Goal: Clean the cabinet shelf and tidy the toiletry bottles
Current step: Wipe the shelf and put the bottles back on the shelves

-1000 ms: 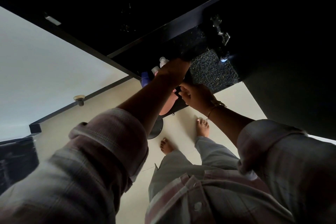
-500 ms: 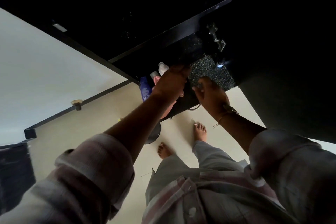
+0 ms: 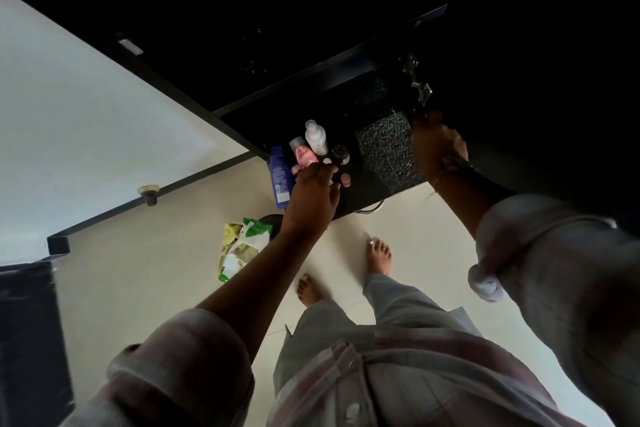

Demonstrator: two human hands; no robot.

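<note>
A dark speckled cabinet shelf [image 3: 388,152] carries a blue bottle [image 3: 280,177], a small pink bottle with a grey cap [image 3: 302,152], a white bottle [image 3: 317,139] and a dark jar [image 3: 341,153] at its left end. My left hand [image 3: 311,198] reaches over this group from the front edge. Its fingers curl round a pink item [image 3: 345,179] that is mostly hidden under the hand. My right hand [image 3: 436,146] is at the shelf's far right, just below a metal hinge [image 3: 419,87]. Its fingertips are lost in the dark there.
Green, yellow and white packets [image 3: 242,246] lie on the pale floor by a black round object [image 3: 272,218]. My bare feet [image 3: 379,253] stand below the shelf. A metal ring [image 3: 372,208] hangs under the shelf's front edge. A dark cabinet side [image 3: 27,340] is at the left.
My right hand has moved away from the left hand to the shelf's far right corner. My left hand has drawn back to the front edge, uncovering the bottles.
</note>
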